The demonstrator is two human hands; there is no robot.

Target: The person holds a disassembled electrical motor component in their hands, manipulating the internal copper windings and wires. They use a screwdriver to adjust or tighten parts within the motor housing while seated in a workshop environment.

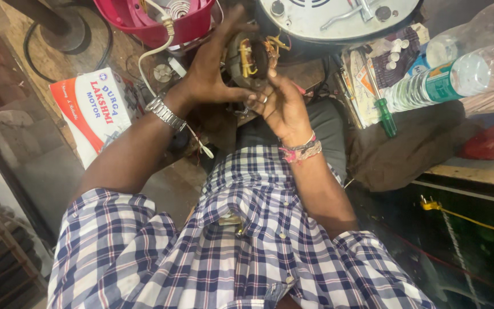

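Both hands clasp a small motor stator point(247, 59): left hand point(212, 68) wrapped round it, right hand point(281, 103) pinching beneath. A red housing point(155, 20) and a grey appliance base point(338, 17) crowd just beyond the grip, leaving little room.

Two hands are being counted: a left hand point(210, 68) and a right hand point(281, 106). One small motor with copper windings point(247, 59) is being held between them. Two clear plastic bottles are being seen at the far right point(447, 80) point(475, 31). One white cardboard box point(95, 111), one pink housing point(155, 20), one green-handled screwdriver point(385, 117) and one wristwatch point(165, 113) are being counted.
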